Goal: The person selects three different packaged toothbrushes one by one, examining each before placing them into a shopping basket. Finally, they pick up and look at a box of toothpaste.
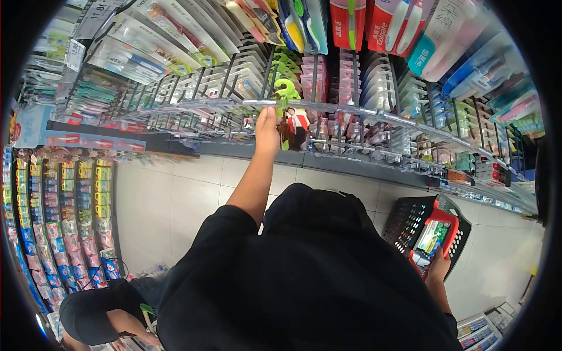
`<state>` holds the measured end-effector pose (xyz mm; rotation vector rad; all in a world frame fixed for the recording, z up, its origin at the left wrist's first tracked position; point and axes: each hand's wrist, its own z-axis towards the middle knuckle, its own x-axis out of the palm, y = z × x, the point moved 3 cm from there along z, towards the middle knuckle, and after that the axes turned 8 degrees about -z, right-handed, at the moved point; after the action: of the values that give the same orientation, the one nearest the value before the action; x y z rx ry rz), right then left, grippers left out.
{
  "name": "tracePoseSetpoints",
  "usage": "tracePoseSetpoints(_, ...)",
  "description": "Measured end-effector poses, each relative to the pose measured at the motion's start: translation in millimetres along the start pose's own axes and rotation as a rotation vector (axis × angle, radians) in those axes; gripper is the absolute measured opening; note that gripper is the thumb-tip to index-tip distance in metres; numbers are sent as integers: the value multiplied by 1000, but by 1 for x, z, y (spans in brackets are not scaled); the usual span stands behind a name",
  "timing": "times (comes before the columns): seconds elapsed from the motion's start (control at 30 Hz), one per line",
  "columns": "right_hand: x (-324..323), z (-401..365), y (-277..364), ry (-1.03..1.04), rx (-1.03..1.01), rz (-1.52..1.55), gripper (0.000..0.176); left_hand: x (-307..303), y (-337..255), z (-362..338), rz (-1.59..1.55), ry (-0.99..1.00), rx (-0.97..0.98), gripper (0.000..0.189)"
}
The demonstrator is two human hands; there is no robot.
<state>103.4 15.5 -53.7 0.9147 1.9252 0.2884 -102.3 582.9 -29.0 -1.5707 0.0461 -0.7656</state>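
My left hand reaches up to the clear shelf rail, fingers closed at the edge of a bright green toothbrush pack. A printed picture of a figure in red and white shows on its right side. Behind it hangs a row of similar green packs. Low on the right, my right hand is closed round the red handle of a black shopping basket. Inside the basket lies a green and white package; other contents are partly hidden by the handle.
Hanging toothbrush packs, among them a red Colgate pack, fill the rack ahead. Shelves of colourful packets line the left side. A person in dark clothes is close by at lower left. Pale floor tiles run between.
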Motion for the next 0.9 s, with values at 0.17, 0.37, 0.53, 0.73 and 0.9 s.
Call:
tracePoseSetpoints(0.17, 3, 7, -9, -4, -31, 22, 24, -7, -3, -33, 69, 12, -188, 33)
tracePoseSetpoints(0.37, 7, -2, 8, 21, -36, 87, 25, -26, 20, -68, 372, 104, -265, 29)
tracePoseSetpoints(0.53, 12, 6, 13, 38, -25, 95, 24, 62, -53, -85, 777, 529, 53, 25)
tracePoseSetpoints(0.73, 13, -2, 24, 29, -15, 137, 25, 104, -74, -91, 330, 521, 1, 29)
tracePoseSetpoints(0.9, 16, -6, 29, -4, -33, 140, 26, 120, -69, -87, -198, 338, -238, 33)
